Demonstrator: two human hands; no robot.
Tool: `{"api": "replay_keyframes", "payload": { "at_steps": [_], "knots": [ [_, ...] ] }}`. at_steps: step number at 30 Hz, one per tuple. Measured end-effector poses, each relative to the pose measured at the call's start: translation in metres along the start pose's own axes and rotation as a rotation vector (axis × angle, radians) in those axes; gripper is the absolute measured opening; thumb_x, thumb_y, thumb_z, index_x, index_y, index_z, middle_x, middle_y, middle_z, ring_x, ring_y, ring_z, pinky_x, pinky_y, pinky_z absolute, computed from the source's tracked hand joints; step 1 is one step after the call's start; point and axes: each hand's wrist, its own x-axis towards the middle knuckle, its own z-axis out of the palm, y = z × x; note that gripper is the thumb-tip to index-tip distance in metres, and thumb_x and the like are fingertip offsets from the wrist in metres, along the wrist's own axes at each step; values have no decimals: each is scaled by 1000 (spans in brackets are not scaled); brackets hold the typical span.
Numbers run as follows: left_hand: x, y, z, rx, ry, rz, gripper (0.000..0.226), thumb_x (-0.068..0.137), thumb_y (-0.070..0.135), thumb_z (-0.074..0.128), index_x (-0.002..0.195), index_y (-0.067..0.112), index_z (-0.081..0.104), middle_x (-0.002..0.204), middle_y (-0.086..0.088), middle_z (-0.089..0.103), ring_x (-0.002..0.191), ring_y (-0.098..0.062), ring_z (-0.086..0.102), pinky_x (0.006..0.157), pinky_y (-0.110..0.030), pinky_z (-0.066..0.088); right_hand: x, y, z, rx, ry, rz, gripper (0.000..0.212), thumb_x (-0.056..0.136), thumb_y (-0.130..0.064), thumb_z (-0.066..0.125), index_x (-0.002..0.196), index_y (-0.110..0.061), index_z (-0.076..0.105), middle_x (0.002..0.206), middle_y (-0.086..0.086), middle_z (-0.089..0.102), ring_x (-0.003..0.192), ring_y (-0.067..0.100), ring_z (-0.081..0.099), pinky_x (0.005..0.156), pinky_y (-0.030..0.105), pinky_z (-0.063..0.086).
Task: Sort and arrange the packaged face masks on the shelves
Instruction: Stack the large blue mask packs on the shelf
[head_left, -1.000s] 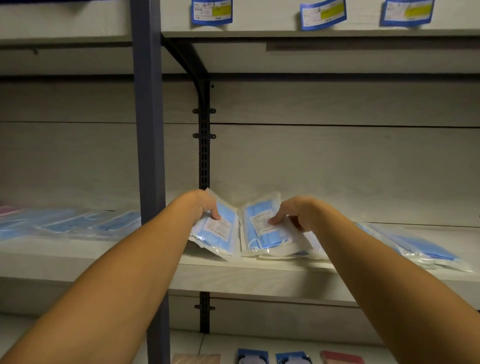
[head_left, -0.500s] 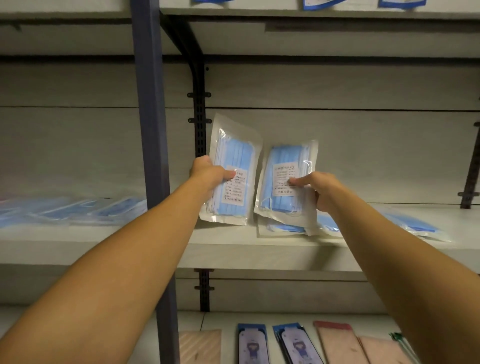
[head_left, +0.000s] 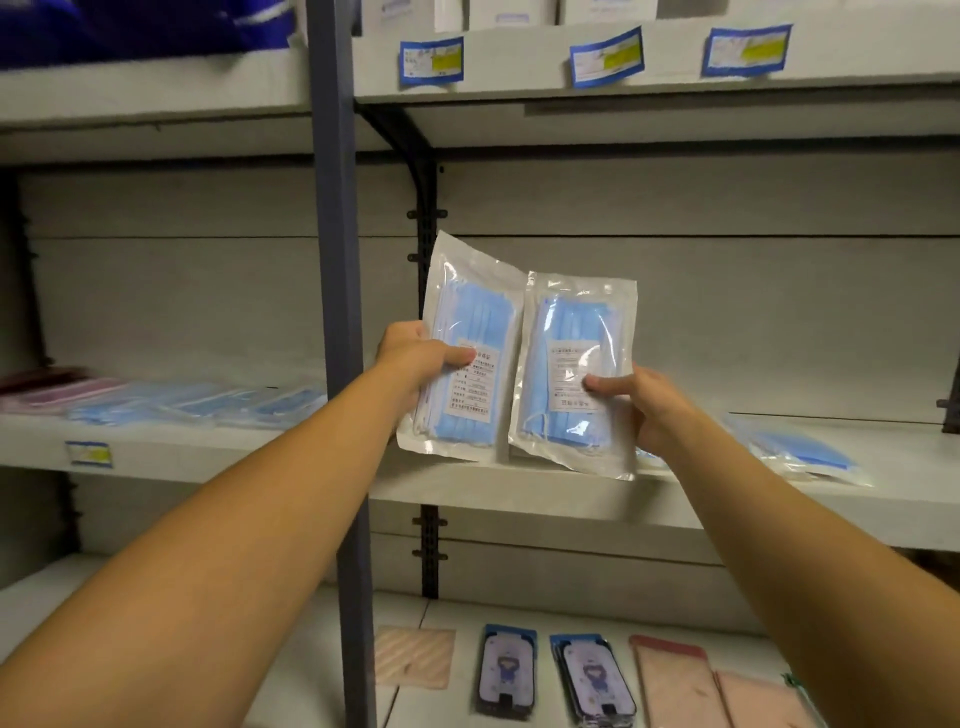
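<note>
Shelves (head_left: 519, 493), mask packs (head_left: 571, 374) upright (held)

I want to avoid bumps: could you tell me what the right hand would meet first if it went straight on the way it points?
Probably the shelf's back panel; the right hand, holding a mask pack, points forward above the shelf. Depth is unclear.

left grip (head_left: 415, 358) raised, thumb pinching | right grip (head_left: 644, 405) raised, thumb pinching | arms outstretched
</note>
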Motion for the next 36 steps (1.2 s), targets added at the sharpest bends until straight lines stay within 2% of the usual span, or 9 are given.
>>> {"api": "replay_keyframes", "payload": {
  "at_steps": [6,10,12,18,22,26,31,36],
  "knots": [
    [-30,1,-16,-65,78,25,32,76,7,86,98,11,63,92,-2,71,77,-18,70,56,-30,57,-17,5,2,19,-59,-5,39,77,1,79,113,-5,66,103,13,77,89,33,76,68,46,62],
    [-42,6,-30,-61,112,64,32,75,9,87,96,12,63,95,-2,72,82,-18,71,62,-34,61,-26,3,12,35,-103,-26,35,80,-2,78,112,-9,66,105,11,77,92,32,76,66,46,62],
    [-47,7,-39,-66,110,76,34,75,10,87,100,12,64,98,-2,73,86,-20,72,66,-37,63,-29,2,19,52,-148,-47,36,81,0,76,115,-9,66,108,12,76,95,32,75,68,46,62],
    [-58,6,-71,-111,101,93,34,75,8,87,101,13,65,97,-3,75,84,-21,75,65,-37,64,-38,5,51,83,-219,-98,50,76,3,74,124,-6,64,115,14,74,103,34,73,80,48,61],
    [-59,7,-107,-129,100,96,35,74,5,87,102,10,65,94,-4,76,78,-18,76,61,-33,62,-45,5,77,68,-230,-130,59,69,-1,77,126,-6,63,117,13,73,104,34,72,82,49,60],
    [-56,5,-149,-154,97,101,36,74,4,86,103,11,65,97,-5,77,85,-23,76,70,-41,64,-50,2,104,78,-232,-169,58,72,0,76,129,-6,62,119,13,73,106,34,72,79,48,61],
    [-51,0,-204,-172,77,102,35,75,3,85,103,11,66,98,-5,77,86,-23,76,70,-40,64,-64,4,143,58,-217,-194,60,69,-3,76,127,-7,62,117,11,74,104,32,73,77,47,62],
    [-43,-7,-259,-198,63,105,38,73,1,86,105,9,67,99,-6,78,88,-25,76,71,-41,64,-79,8,192,31,-198,-241,59,70,-6,78,127,-8,62,117,11,73,106,33,72,87,53,59]
  ]
}}
